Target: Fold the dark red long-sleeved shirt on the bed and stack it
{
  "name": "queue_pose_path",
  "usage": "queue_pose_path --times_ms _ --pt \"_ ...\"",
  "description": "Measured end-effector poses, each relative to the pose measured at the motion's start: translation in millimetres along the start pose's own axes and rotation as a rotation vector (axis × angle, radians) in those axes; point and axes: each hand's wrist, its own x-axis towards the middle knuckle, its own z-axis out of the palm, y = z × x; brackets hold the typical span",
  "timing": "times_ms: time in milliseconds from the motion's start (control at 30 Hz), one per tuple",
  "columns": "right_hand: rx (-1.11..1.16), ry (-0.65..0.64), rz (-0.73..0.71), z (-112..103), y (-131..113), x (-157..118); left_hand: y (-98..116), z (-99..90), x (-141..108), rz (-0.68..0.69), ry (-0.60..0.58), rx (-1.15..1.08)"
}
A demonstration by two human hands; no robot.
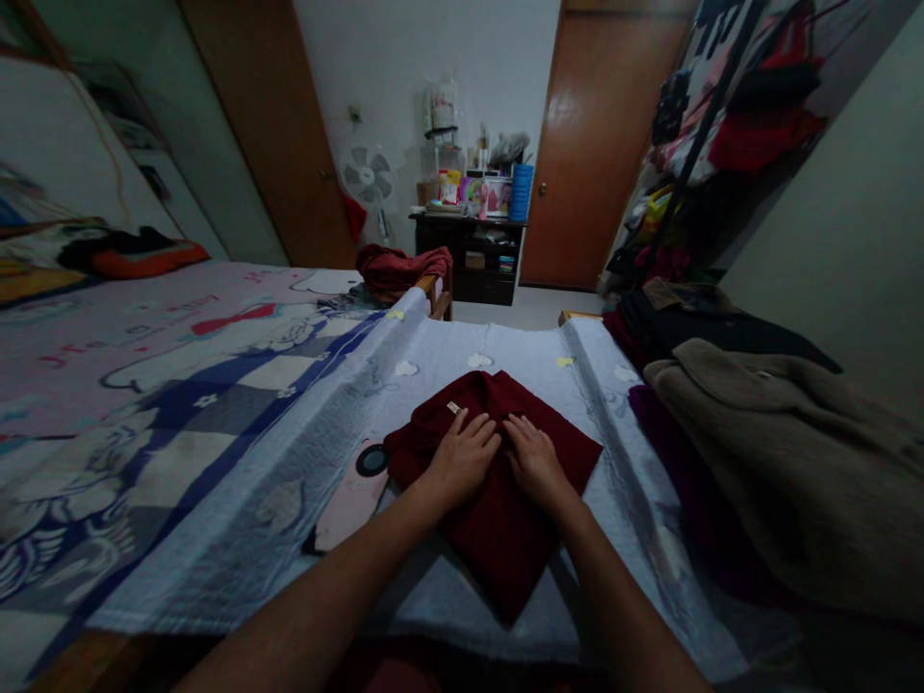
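Observation:
A dark red garment, folded into a compact shape with a small pale label near its upper left, lies on the light blue cloth. My left hand rests on the garment just below the label, palm down with fingers extended. Beside it, my right hand lies on the garment's right part, its fingers also stretched out. The two hands are close but apart. Left of the garment is a pink item with a round dark disc, partly touching the garment's edge.
Brown and dark clothes are piled along the right side. A patterned bedspread spreads at the left, with a reddish cloth at its far corner. A dark cabinet and a fan stand farther back.

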Motion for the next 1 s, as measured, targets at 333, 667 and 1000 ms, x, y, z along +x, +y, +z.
queue_pose_path --times_ms 333,667,1000 --pt "-0.149 -0.248 0.042 4 -3 1 2 29.5 -16 -0.052 -0.009 -0.085" --pt "0.006 -0.213 -0.002 -11 1 9 21 4.9 -45 -0.093 -0.026 -0.186" --pt "-0.111 -0.037 -0.026 -8 16 27 30 -8.9 -57 -0.15 -0.11 -0.304"
